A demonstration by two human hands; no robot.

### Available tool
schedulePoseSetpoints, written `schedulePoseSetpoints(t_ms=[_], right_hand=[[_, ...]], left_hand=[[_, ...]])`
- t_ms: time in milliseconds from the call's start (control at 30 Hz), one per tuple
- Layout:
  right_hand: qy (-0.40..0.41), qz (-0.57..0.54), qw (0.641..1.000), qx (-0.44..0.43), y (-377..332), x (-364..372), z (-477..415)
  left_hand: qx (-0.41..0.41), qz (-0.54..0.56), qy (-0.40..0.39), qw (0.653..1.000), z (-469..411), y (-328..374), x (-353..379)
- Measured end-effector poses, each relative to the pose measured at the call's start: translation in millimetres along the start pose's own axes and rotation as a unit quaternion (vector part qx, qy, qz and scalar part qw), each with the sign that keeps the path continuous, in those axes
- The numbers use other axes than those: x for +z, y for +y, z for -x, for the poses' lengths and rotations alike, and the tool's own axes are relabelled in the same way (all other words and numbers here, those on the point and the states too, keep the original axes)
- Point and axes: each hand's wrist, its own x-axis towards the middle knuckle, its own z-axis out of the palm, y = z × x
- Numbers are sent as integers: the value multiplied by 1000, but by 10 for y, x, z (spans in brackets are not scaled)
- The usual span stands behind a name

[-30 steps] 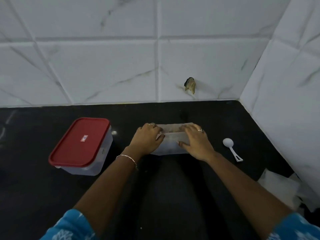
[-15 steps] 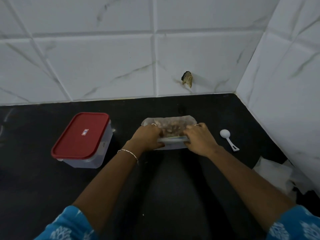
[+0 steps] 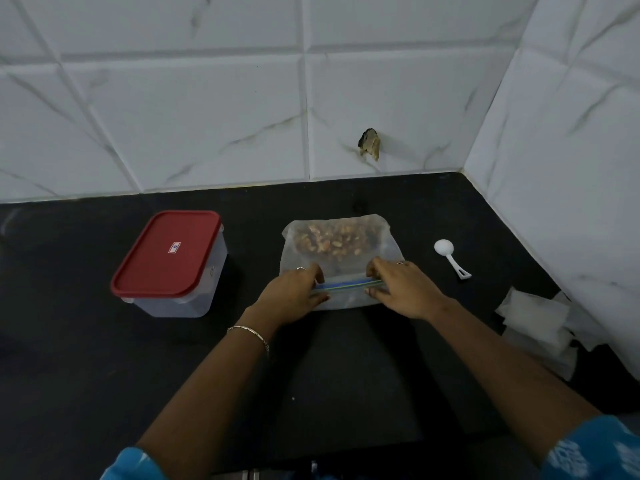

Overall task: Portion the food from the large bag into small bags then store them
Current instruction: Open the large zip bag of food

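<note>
We have unrolled the clear bag (image 3: 343, 270) flat, lumpy nuts (image 3: 332, 239) at its far end; left hand (image 3: 292, 296) and right hand (image 3: 401, 289) seemingly pinch its blue zip strip (image 3: 346, 284).

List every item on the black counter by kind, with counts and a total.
Zip bag of nuts: 1
Red-lidded container: 1
White scoop: 1
Pile of white bags or sheets: 1 pile, number in it unclear
Total: 4

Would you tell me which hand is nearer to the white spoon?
Right. The right hand pinches the zip bag just left of the white spoon; the left hand pinches it farther left.
</note>
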Motion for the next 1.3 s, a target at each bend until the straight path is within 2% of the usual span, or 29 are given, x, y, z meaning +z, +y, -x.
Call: schedulePoseSetpoints(t_ms=[133,233,433,633,867,1000,1133,1300], right_hand=[[4,-2,1000,1,-38,21,7],[42,7,999,-10,-38,-28,-16],[183,93,978,-47,-154,-500,-232],[284,92,953,-46,-314,-1109,-602],[304,70,948,-58,-460,-1585,-852],[286,38,955,-62,-457,-1610,-906],[282,26,956,-72,-499,-1508,-932],[291,23,954,-74,-532,-1442,-944]], left_hand=[[1,9,8,1000,12,-15,7],[28,-4,33,999,-11,-35,-100],[79,-35,138,987,-138,22,-716],[85,-65,224,969,-256,145,-1422],[85,-98,259,957,-251,158,-2024],[80,-93,249,961,-226,105,-2107],[73,13,208,975,-151,-24,-2107],[51,71,151,985,-57,-105,-2160]])
